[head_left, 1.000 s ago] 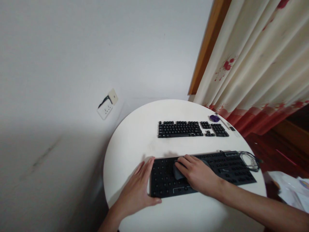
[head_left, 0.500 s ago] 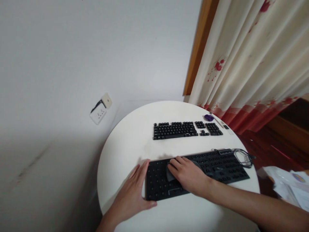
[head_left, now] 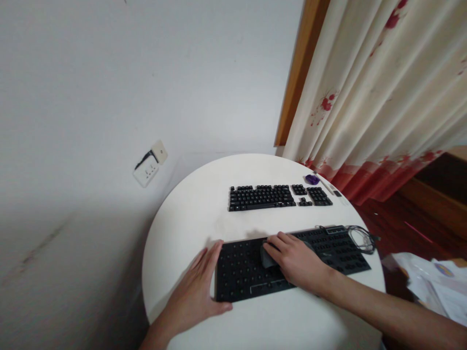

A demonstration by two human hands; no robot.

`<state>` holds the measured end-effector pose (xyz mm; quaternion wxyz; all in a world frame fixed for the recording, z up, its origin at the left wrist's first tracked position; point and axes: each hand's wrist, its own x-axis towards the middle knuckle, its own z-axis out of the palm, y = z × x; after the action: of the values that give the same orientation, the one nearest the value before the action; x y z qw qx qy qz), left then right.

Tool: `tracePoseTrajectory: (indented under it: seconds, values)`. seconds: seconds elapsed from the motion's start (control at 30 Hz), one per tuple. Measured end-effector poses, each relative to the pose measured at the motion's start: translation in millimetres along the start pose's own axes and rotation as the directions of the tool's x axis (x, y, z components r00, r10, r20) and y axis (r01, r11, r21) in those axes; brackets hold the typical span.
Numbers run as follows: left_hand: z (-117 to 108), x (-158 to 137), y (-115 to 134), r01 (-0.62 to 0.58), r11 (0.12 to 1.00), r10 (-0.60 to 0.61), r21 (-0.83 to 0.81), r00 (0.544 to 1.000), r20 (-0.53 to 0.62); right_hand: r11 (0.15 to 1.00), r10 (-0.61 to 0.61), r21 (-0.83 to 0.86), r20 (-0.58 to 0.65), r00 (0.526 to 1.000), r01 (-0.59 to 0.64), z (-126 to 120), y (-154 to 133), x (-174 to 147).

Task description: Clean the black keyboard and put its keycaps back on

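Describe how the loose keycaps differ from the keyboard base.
The keycaps form separate blocks, while the keyboard base is one panel. The keycaps lie untouched; the keyboard base has the left hand at its end and the right hand over it. Both are black, on the white table.

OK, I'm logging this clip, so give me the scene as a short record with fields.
Left hand: spread around the left end of the keyboard base
Right hand: on a dark grey item, perhaps cloth, over the base
Base condition: black, flat, switches exposed
Keycaps: black, laid out in keyboard order beyond the base
Cable: looped near the base's far right corner
Purple lump: beyond the keycaps, right side
Table: white, rounded
Background: patterned curtain right, wall socket left
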<state>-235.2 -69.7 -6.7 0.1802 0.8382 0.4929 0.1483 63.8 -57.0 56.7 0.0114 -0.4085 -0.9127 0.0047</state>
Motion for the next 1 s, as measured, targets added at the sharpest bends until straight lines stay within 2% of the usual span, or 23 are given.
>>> tracePoseTrajectory:
  seconds: [0.13, 0.23, 0.43, 0.73, 0.87, 1.0]
  values:
    - [2, -1, -2, -0.028, 1.0, 0.028, 0.014, 1.0, -0.012, 0.994, -0.111, -0.02, -0.02, 0.994, 0.11, 3, -22, 26]
    - [3, -2, -3, -0.031, 0.999, 0.031, 0.022, 0.999, -0.015, 0.989, -0.142, -0.046, -0.024, 0.99, 0.141, 9, -27, 32]
    - [2, -1, -2, -0.011, 1.0, 0.01, 0.029, 1.0, 0.003, 0.998, -0.059, -0.039, -0.021, 0.998, 0.058, 15, -3, 5]
    - [3, 0, -4, -0.043, 0.998, 0.046, 0.041, 0.997, -0.057, 0.988, 0.126, -0.086, -0.011, 0.992, -0.126, 18, 40, -53]
    - [4, 0, -4, -0.03, 0.999, 0.032, 0.043, 0.998, -0.047, 0.988, 0.14, -0.061, -0.042, 0.989, -0.142, 11, 32, -48]
    - [4, 0, -5, -0.023, 0.999, 0.024, 0.046, 0.999, -0.028, 0.997, 0.07, -0.027, -0.064, 0.995, -0.072, 4, 8, -19]
